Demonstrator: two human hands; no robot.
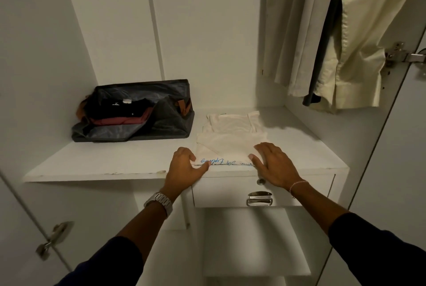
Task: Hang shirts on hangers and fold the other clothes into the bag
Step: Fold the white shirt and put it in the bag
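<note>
A white T-shirt (230,140) with blue lettering lies partly folded on the white wardrobe shelf (115,161), near its front edge. My left hand (184,168) pinches the shirt's near left corner with curled fingers and thumb. My right hand (272,163) rests at the near right corner, fingers spread on the cloth, thumb at its edge. A dark grey bag (161,122) stands open at the shelf's back left, with folded black and dark red clothes (119,112) inside.
Cream and dark shirts (345,43) hang at the upper right above the shelf. A drawer with a metal handle (259,200) sits under the shelf's front edge. Open wardrobe doors with hinges stand at the left (55,239) and right (401,55).
</note>
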